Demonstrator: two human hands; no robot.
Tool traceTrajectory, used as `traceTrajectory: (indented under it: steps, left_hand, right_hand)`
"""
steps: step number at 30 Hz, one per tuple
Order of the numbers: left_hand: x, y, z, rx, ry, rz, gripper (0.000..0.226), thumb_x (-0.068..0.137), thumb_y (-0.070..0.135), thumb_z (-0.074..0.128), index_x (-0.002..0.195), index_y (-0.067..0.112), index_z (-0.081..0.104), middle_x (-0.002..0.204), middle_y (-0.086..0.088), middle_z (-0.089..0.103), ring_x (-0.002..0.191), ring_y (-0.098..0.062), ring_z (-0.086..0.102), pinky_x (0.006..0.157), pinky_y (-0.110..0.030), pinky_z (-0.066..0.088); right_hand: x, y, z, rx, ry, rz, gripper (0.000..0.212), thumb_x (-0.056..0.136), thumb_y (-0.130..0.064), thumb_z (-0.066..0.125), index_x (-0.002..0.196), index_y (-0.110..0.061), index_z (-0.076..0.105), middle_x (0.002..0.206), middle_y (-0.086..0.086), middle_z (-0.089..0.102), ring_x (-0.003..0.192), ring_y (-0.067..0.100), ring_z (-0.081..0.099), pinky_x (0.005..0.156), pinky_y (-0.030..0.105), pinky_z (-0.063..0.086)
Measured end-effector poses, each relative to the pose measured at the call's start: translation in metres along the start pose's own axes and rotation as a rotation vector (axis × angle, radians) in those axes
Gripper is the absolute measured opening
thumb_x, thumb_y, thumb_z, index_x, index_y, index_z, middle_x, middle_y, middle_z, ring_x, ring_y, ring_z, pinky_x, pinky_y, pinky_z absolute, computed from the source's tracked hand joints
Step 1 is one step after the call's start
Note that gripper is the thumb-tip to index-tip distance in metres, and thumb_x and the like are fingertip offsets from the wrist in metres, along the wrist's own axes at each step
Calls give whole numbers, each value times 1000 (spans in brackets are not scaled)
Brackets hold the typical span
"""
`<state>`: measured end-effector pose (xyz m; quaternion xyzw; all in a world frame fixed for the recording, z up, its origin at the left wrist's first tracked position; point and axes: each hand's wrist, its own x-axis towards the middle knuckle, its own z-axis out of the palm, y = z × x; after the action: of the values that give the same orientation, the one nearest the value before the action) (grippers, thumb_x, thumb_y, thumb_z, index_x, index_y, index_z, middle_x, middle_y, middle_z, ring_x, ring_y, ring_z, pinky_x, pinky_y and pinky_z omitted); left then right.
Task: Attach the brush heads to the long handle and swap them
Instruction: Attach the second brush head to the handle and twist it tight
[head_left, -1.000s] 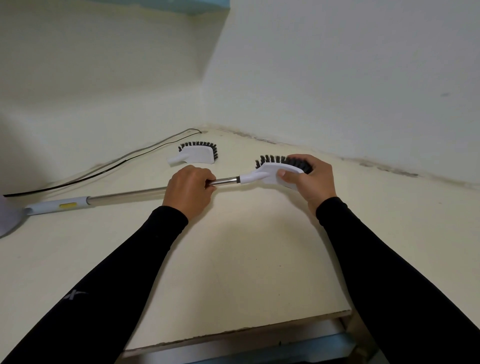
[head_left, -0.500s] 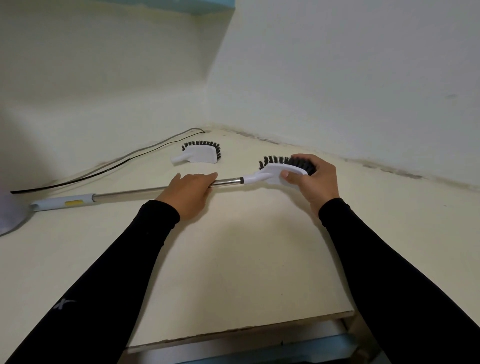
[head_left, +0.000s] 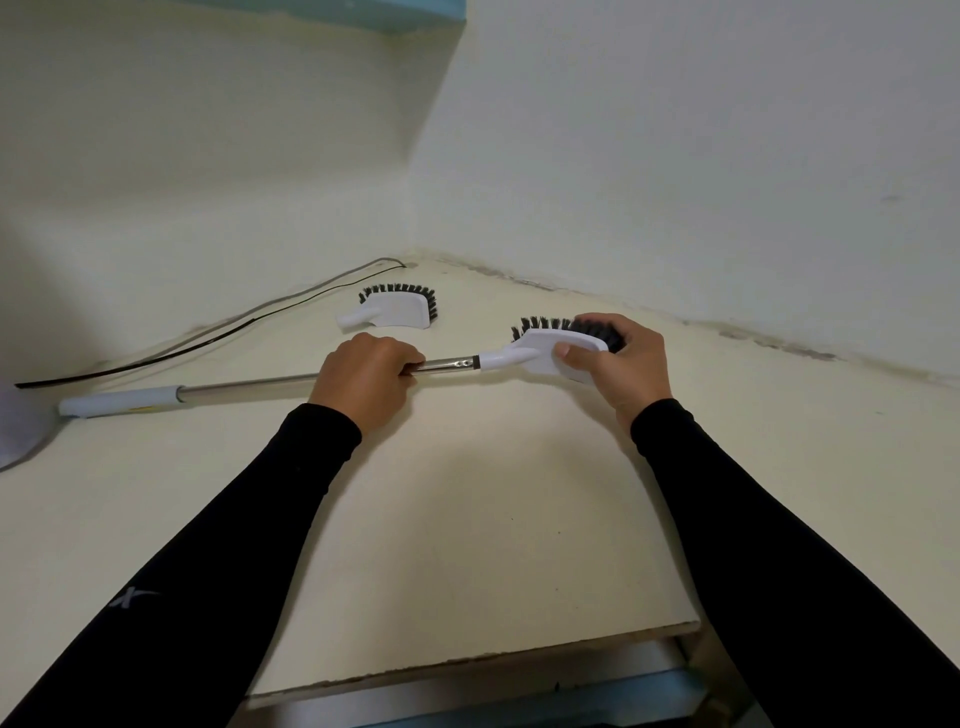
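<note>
From the head view, the long handle (head_left: 249, 387) lies across a cream table (head_left: 467, 519), its grey grip end out toward the left edge and its metal shaft running right. The left hand (head_left: 366, 382) is wrapped tight around the shaft, fingers curled over it, close to the handle's right tip. At that tip sits a white brush head (head_left: 550, 351) with black bristles, its neck meeting the shaft's end. The right hand (head_left: 623, 364) clasps this head, thumb on the white back, fingers over the bristles. A second brush head (head_left: 395, 312) rests loose on the table just beyond the handle, toward the wall corner. A black cable (head_left: 208, 338) trails behind the handle, along the wall.
</note>
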<state>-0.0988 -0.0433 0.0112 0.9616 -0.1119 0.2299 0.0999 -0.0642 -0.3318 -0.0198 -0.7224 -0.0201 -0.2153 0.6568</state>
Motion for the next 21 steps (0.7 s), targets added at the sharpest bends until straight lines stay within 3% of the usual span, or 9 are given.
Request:
traceTrajectory:
  steps: [3,8,12,14,16,17,21]
  left_hand:
    - [1,2,3,-11,45,-27,18,83,13,65,95,23,74,84,-1,73,86,-33,63,71,-39,50]
    - [4,0,10,-56,21,-36,16,83,12,66,96,22,66,90,3,70,89,-28,63,71,-36,49]
    - [0,0,7,-89,-111,55,35,93,27,56,128,23,56,116,2,67,110,-26,60,87,-41,48]
    - [-1,1,5,-41,-156,98,26,97,25,46,121,22,57,110,-1,67,104,-31,60,81,-43,49]
    - [-1,2,4,-5,-170,120,13,97,20,41,90,21,51,85,-1,63,83,-33,57,62,-38,42]
    - [-2,4,3,-2,-167,120,17,96,17,41,80,22,44,77,0,58,75,-32,53,57,-36,36]
    - [-3,5,-1,-43,-129,119,15,95,17,45,86,19,57,77,0,63,76,-29,54,63,-40,46]
  right_hand:
    - [0,-1,0,0,1,6,39,56,-31,88,94,-28,80,92,-9,80,85,11,72,82,33,60]
    - [-2,-2,1,-14,0,-3,38,58,-26,88,95,-29,79,91,-9,78,82,12,70,81,32,59]
    - [-2,-2,1,-30,-9,-16,38,60,-22,87,97,-27,79,80,-18,73,75,7,66,76,28,54]
    - [-2,-2,1,-29,-10,-14,39,60,-21,87,98,-25,80,78,-19,72,73,7,65,74,28,53]
    - [-2,-1,1,-28,-7,-13,40,59,-22,87,98,-25,80,80,-18,73,74,7,66,75,28,53]
    - [-2,-1,1,-28,-6,-12,41,59,-22,87,99,-25,80,82,-16,74,75,8,66,75,28,54]
    - [-1,-2,1,-21,0,-9,41,58,-23,87,99,-25,80,84,-13,75,76,9,67,75,28,55]
